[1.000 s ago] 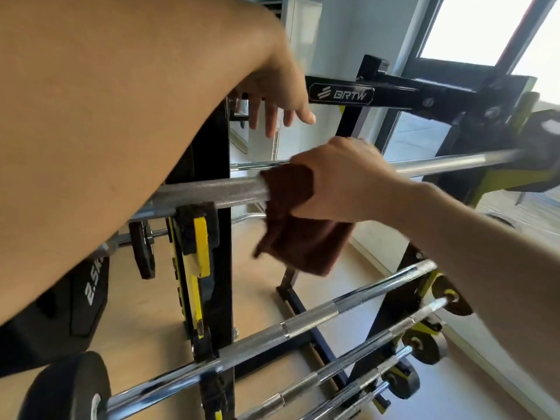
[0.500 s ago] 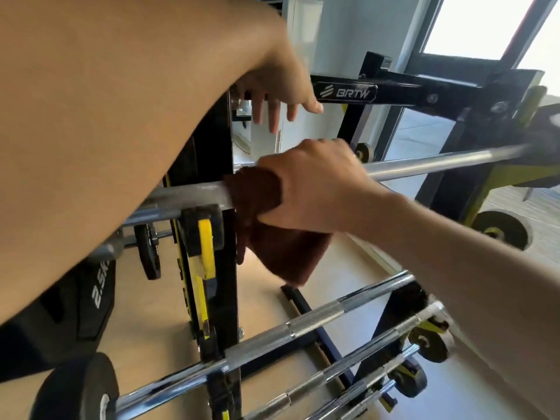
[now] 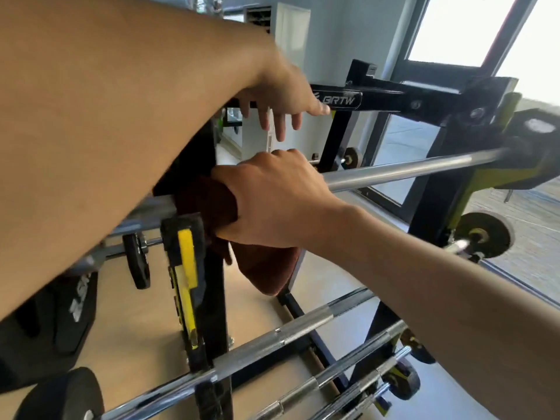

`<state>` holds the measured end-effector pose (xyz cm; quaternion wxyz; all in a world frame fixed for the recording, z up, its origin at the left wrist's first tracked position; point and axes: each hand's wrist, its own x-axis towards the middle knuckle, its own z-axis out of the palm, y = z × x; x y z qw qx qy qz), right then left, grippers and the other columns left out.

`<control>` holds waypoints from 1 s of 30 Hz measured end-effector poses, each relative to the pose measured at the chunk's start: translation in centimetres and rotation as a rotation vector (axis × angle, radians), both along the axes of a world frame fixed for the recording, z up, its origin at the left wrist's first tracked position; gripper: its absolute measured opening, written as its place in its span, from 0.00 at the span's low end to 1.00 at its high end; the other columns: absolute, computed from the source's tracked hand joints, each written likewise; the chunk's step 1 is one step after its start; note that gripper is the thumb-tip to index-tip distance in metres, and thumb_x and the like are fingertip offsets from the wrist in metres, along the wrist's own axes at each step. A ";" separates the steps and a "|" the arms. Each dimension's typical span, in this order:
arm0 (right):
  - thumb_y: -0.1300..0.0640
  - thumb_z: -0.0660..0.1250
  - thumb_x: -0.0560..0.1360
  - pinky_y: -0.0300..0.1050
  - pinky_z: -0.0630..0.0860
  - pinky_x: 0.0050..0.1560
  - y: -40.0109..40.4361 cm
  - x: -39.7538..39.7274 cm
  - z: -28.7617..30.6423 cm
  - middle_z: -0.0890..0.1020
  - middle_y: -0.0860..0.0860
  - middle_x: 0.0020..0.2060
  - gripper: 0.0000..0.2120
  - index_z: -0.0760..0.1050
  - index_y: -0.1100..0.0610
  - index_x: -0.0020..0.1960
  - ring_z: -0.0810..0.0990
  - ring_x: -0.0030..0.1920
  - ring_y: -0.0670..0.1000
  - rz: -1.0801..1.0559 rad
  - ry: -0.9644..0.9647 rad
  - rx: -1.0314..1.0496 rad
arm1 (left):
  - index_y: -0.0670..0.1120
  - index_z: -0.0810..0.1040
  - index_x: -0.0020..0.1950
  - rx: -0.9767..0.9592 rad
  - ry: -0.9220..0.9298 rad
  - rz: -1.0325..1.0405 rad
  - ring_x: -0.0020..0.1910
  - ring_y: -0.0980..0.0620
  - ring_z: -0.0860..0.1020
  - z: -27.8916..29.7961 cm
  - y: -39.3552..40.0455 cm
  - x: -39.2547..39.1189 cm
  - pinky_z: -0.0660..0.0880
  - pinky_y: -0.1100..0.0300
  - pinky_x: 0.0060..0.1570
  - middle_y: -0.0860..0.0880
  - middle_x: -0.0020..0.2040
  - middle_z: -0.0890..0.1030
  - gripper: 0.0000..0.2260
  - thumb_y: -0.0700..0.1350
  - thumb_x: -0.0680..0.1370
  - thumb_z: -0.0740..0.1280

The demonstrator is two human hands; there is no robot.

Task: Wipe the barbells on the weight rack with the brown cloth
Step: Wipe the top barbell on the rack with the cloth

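while the right hand [image 3: 272, 201] is curling round the brown cloth [image 3: 212, 204] and pressing it onto the top barbell [image 3: 409, 169], the cloth is wrapping the bar just beside the yellow-and-black hook [image 3: 185, 256] of the weight rack [image 3: 424, 98], and its loose end is hanging down below the fist. the left hand [image 3: 281, 95] is resting on the black top crossbar of the rack, its fingers loosely spread and pointing downward, gripping nothing that is showing. the bare steel of the top barbell is running right from the fist toward a blurred black plate [image 3: 539, 147]. lower down, more barbells [image 3: 288, 334] are lying across the rack, one under another, above a tan floor [image 3: 136, 328].
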<state>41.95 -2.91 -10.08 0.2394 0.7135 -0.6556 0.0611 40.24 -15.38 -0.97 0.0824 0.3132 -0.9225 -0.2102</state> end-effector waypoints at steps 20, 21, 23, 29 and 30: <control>0.44 0.72 0.71 0.49 0.66 0.64 14.1 -43.5 0.0 0.80 0.40 0.41 0.11 0.73 0.44 0.49 0.78 0.48 0.50 -0.400 -0.049 -0.063 | 0.48 0.76 0.60 -0.090 -0.307 -0.328 0.47 0.50 0.83 -4.8 15.7 -26.2 0.78 0.49 0.57 0.52 0.43 0.81 0.26 0.65 0.72 0.72; 0.44 0.71 0.70 0.49 0.65 0.64 14.9 -45.8 0.2 0.81 0.41 0.41 0.11 0.74 0.44 0.49 0.78 0.49 0.51 -0.418 -0.021 -0.065 | 0.47 0.76 0.61 -0.136 -0.295 -0.311 0.46 0.50 0.83 -4.9 16.3 -28.0 0.79 0.51 0.54 0.51 0.43 0.82 0.27 0.64 0.72 0.72; 0.44 0.72 0.70 0.49 0.65 0.64 16.3 -49.5 0.9 0.80 0.40 0.43 0.12 0.73 0.43 0.50 0.76 0.52 0.51 -0.446 0.018 -0.038 | 0.45 0.74 0.62 -0.177 -0.286 -0.271 0.42 0.50 0.83 -5.3 17.1 -30.7 0.79 0.54 0.48 0.50 0.42 0.82 0.27 0.62 0.72 0.74; 0.42 0.71 0.74 0.49 0.69 0.62 16.8 -51.4 0.0 0.79 0.40 0.45 0.11 0.74 0.42 0.53 0.75 0.53 0.49 -0.450 -0.083 -0.123 | 0.46 0.69 0.70 -0.087 -0.198 -0.152 0.48 0.47 0.84 -6.7 16.3 -33.4 0.83 0.49 0.47 0.48 0.52 0.82 0.34 0.52 0.69 0.80; 0.43 0.71 0.74 0.50 0.68 0.65 16.4 -50.4 -0.3 0.81 0.40 0.46 0.11 0.74 0.42 0.53 0.75 0.54 0.49 -0.429 -0.132 -0.157 | 0.48 0.63 0.76 -0.104 -0.169 -0.169 0.56 0.46 0.81 -6.7 16.0 -33.3 0.81 0.48 0.53 0.47 0.60 0.79 0.43 0.51 0.67 0.81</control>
